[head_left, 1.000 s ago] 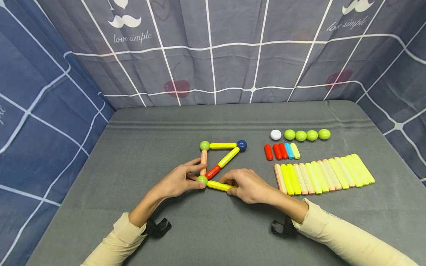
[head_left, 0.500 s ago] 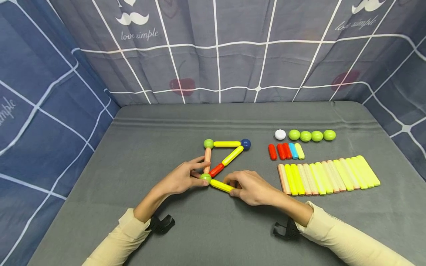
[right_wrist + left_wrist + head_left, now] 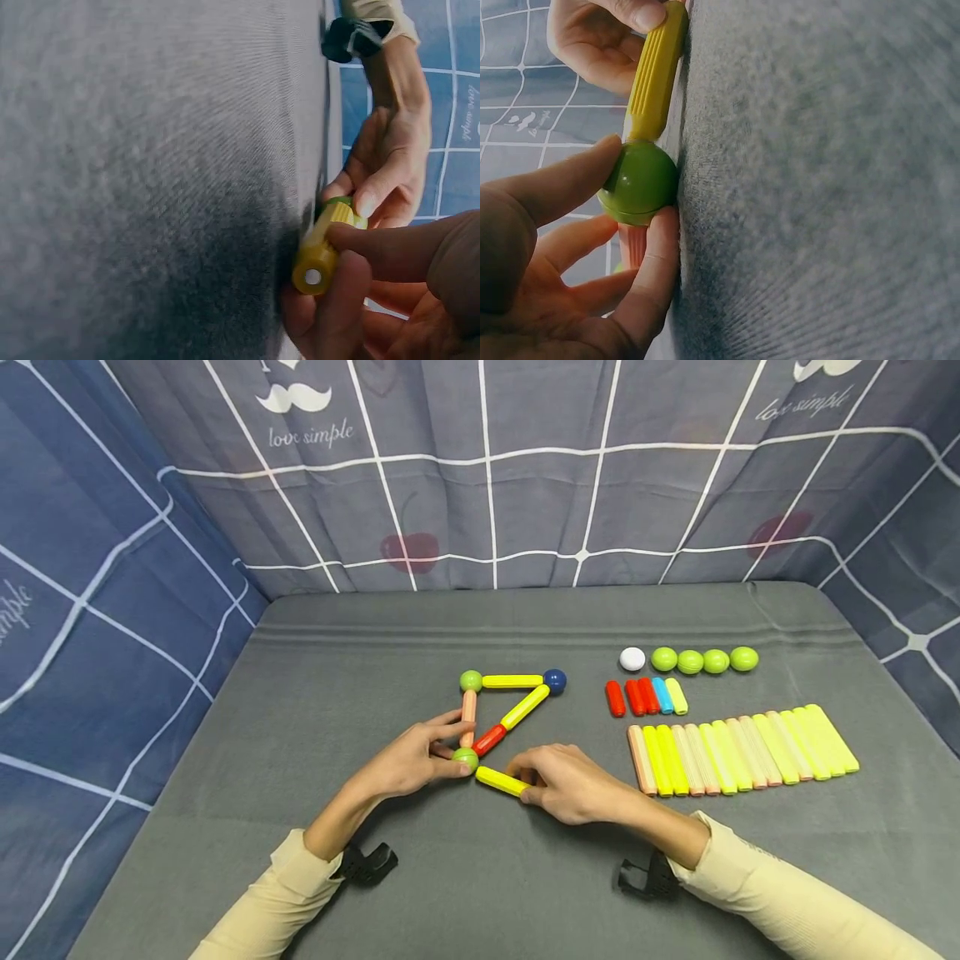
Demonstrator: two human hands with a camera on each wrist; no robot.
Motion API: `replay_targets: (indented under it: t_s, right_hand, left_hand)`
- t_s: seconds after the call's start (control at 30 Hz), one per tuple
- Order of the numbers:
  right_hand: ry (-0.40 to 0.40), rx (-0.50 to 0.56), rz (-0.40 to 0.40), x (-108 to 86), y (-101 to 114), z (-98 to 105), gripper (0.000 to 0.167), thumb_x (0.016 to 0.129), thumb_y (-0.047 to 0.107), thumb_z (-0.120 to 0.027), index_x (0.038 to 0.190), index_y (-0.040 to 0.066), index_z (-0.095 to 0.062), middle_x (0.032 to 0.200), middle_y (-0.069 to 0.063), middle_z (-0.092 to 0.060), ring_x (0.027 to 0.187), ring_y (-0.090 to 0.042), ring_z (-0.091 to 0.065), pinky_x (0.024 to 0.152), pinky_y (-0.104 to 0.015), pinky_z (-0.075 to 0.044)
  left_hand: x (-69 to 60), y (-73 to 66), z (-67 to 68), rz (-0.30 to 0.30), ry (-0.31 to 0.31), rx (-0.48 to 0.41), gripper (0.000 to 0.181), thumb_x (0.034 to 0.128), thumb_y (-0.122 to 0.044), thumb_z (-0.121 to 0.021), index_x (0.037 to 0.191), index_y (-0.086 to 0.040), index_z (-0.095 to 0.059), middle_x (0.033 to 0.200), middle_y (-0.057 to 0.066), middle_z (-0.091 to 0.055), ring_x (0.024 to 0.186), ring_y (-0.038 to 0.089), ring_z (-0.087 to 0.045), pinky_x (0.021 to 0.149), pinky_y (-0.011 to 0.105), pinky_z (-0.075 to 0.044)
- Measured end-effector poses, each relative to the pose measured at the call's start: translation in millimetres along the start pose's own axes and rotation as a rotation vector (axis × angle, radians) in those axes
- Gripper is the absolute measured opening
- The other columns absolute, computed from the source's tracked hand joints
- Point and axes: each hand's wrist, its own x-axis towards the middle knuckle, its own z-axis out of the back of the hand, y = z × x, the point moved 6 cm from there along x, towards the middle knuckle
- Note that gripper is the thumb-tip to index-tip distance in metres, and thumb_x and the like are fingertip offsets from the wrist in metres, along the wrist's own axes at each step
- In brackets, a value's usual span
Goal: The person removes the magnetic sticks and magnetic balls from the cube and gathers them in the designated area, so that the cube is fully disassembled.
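In the head view, my left hand [image 3: 412,762] pinches a green ball [image 3: 467,759] between thumb and fingers at the lower corner of a magnetic rod-and-ball shape. My right hand [image 3: 567,783] grips the outer end of a yellow magnetic rod [image 3: 501,781]. The rod's other end lies right by the ball; contact is hard to tell. From the ball, a pink rod [image 3: 468,717] runs up to another green ball [image 3: 471,682]. A short red rod [image 3: 491,740] and a yellow rod [image 3: 525,707] slant to a dark blue ball [image 3: 555,682]. Another yellow rod [image 3: 512,681] forms the top side.
On the grey tabletop [image 3: 360,652], a row of pink and yellow rods [image 3: 742,753] lies at the right. Behind it are several short rods [image 3: 647,697], a white ball [image 3: 632,659] and several green balls [image 3: 702,661]. A checked curtain [image 3: 525,485] stands behind.
The held yellow rod has tilted, its right end coming nearer to me. Both hands keep their holds. The whole view has shifted slightly.
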Motion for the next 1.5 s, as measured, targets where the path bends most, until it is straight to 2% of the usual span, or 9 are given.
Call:
replay_targets:
  t_s: [0.17,0.37,0.53,0.7,0.87,1.07,1.13,1.43,1.5]
  right_hand:
    - [-0.014,0.045,-0.048,-13.3,-6.3,3.3,0.022,0.087,0.006,-0.072,0.108,0.012,-0.071,0.079,0.013,-0.058,0.071,-0.005,-0.053,0.067,-0.028,-0.045]
    - [-0.04,0.238,-0.082,-33.8,-17.9,13.6,0.044,0.09,0.002,-0.067,0.132,0.014,-0.059,0.09,0.003,-0.06,0.055,-0.013,-0.058,0.051,-0.03,-0.051]
    - [-0.035,0.373,-0.073,-52.7,-25.6,26.1,0.064,0.093,0.001,-0.063,0.151,0.017,-0.04,0.097,-0.008,-0.058,0.057,-0.02,-0.06,0.048,-0.035,-0.053]
    - [-0.056,0.419,-0.07,-73.4,-34.4,40.3,0.069,0.094,-0.001,-0.062,0.153,0.023,-0.036,0.094,-0.013,-0.052,0.056,-0.021,-0.06,0.048,-0.037,-0.054]
    - [-0.15,0.449,-0.057,-96.0,-47.1,64.5,0.066,0.093,-0.003,-0.063,0.151,0.019,-0.039,0.093,-0.017,-0.052,0.06,-0.027,-0.059,0.048,-0.036,-0.053]
    - [-0.343,0.237,-0.095,-136.1,-75.7,120.8,0.071,0.088,-0.011,-0.063,0.15,0.012,-0.038,0.09,-0.013,-0.058,0.058,-0.022,-0.06,0.046,-0.033,-0.05]
    - [-0.383,0.14,-0.161,-150.7,-88.8,138.5,0.072,0.088,-0.01,-0.064,0.151,0.012,-0.037,0.089,-0.01,-0.06,0.057,-0.02,-0.06,0.044,-0.033,-0.049]
    - [-0.396,-0.169,-0.507,-203.0,-171.5,178.0,0.072,0.093,-0.005,-0.059,0.154,-0.002,-0.021,0.098,-0.029,-0.053,0.062,-0.02,-0.056,0.045,-0.033,-0.048]
    - [-0.415,-0.23,-0.556,-214.5,-197.5,181.9,0.077,0.092,-0.007,-0.057,0.156,0.002,-0.017,0.095,-0.03,-0.051,0.059,-0.022,-0.055,0.044,-0.036,-0.048]
  left_hand:
    - [0.1,0.7,1.6,0.002,-0.001,0.001,0.063,0.0902,-0.014,-0.074,0.147,-0.006,-0.047,0.159,0.016,-0.024,0.114,0.03,-0.06,0.089,0.037,-0.052]
    - [0.3,2.3,2.7,0.005,0.003,-0.006,0.063,0.09,-0.017,-0.075,0.146,-0.006,-0.048,0.159,0.015,-0.024,0.114,0.029,-0.061,0.09,0.038,-0.052]
    - [-0.6,4.8,2.3,0.014,0.003,-0.011,0.064,0.0895,-0.017,-0.075,0.146,-0.006,-0.047,0.159,0.015,-0.024,0.115,0.029,-0.06,0.091,0.039,-0.052]
    - [0.4,5.3,1.1,0.01,0.003,-0.024,0.064,0.0895,-0.016,-0.075,0.146,-0.006,-0.047,0.159,0.015,-0.024,0.115,0.029,-0.06,0.09,0.039,-0.052]
    - [0.6,6.3,0.4,0.012,-0.001,-0.021,0.064,0.0893,-0.016,-0.076,0.146,-0.006,-0.048,0.159,0.014,-0.025,0.113,0.028,-0.061,0.089,0.038,-0.052]
    - [-0.2,5.7,0.7,0.007,-0.006,-0.011,0.064,0.0892,-0.017,-0.076,0.146,-0.006,-0.048,0.159,0.015,-0.026,0.112,0.029,-0.061,0.089,0.039,-0.052]
    - [-0.5,5.6,1.1,0.009,-0.007,-0.008,0.064,0.0891,-0.018,-0.076,0.146,-0.006,-0.048,0.159,0.015,-0.026,0.112,0.029,-0.061,0.089,0.039,-0.052]
    - [0.9,3.7,1.1,0.011,0.0,-0.012,0.064,0.0889,-0.018,-0.076,0.146,-0.007,-0.048,0.16,0.013,-0.025,0.112,0.028,-0.061,0.088,0.036,-0.053]
    - [1.3,3.5,1.2,0.01,-0.001,-0.013,0.064,0.0889,-0.018,-0.076,0.146,-0.006,-0.048,0.16,0.013,-0.025,0.112,0.027,-0.062,0.087,0.036,-0.053]
